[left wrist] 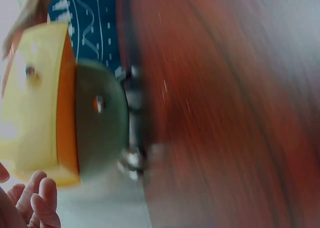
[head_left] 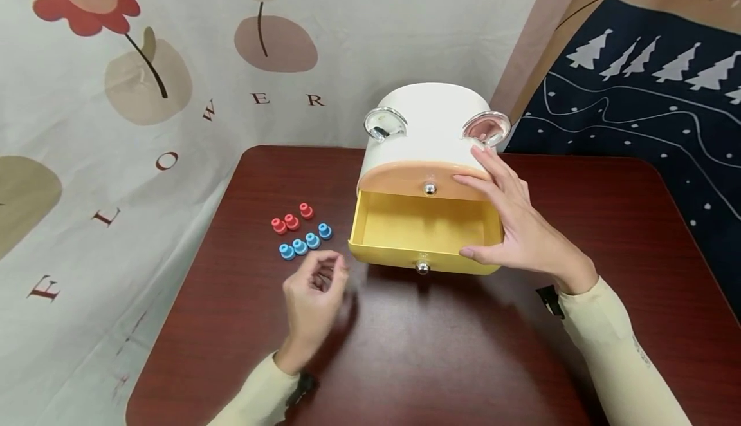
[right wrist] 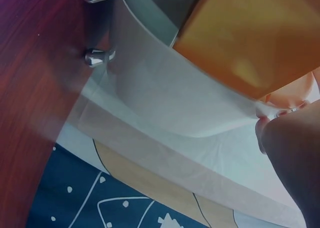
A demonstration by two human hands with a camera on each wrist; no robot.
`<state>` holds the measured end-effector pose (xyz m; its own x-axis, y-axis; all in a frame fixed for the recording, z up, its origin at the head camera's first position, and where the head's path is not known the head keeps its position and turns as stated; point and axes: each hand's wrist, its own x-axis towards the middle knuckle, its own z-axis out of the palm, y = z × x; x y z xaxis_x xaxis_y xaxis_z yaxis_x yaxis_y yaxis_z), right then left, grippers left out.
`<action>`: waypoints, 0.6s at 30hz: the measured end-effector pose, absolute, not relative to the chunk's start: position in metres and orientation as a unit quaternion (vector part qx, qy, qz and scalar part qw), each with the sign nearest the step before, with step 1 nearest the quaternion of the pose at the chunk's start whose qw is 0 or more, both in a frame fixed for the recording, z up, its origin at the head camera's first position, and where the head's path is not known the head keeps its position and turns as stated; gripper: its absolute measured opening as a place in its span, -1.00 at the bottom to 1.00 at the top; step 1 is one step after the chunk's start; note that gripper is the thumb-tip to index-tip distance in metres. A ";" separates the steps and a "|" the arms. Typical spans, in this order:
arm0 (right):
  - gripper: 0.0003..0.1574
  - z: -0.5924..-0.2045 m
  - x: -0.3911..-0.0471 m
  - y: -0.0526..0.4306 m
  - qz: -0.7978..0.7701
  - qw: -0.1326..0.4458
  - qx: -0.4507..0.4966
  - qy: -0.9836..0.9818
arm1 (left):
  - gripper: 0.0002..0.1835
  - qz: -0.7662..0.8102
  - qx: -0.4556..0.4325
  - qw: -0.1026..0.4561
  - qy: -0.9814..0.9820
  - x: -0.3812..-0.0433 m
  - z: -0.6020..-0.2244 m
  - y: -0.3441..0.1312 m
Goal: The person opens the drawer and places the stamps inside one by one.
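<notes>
A white rounded mini cabinet [head_left: 431,114] with two silver ears on top stands on the table. Its upper orange drawer [head_left: 399,178] is closed, while the lower yellow drawer [head_left: 376,255] is pulled out, its bare yellow floor showing. My right hand [head_left: 521,220] spreads over the cabinet's right side, fingertips at the orange drawer and white shell, thumb at the yellow drawer's front corner. Left of the drawer, my left hand [head_left: 315,297] hovers with loosely bent fingers; nothing shows between them. Just beyond it stand several small blue pegs [head_left: 312,240] and three red pegs [head_left: 292,222].
The dark red wooden table [head_left: 405,361] ends behind the cabinet, against a white cloth [head_left: 347,20] printed with flowers and letters. To the right hangs a navy cloth [head_left: 631,111] with white trees. Silver feet [right wrist: 97,57] hold the cabinet up.
</notes>
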<state>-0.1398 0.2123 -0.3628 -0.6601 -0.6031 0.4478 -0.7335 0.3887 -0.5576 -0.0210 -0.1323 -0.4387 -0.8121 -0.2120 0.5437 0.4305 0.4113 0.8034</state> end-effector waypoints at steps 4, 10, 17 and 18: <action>0.30 -0.364 -0.138 0.213 0.377 0.090 0.401 -0.830 | -0.88 -0.506 -0.008 0.314 -0.803 -0.028 -0.439 -0.158; 0.37 -0.366 -0.137 0.214 0.376 0.093 0.397 -0.832 | -0.65 -0.419 0.081 0.287 -0.858 -0.037 -0.444 -0.199; 0.45 -0.367 -0.136 0.216 0.384 0.094 0.392 -0.831 | -0.40 -0.373 0.126 0.172 -0.903 -0.042 -0.448 -0.228; 0.48 -0.367 -0.137 0.216 0.387 0.095 0.391 -0.830 | -0.38 -0.371 0.127 0.159 -0.906 -0.043 -0.449 -0.231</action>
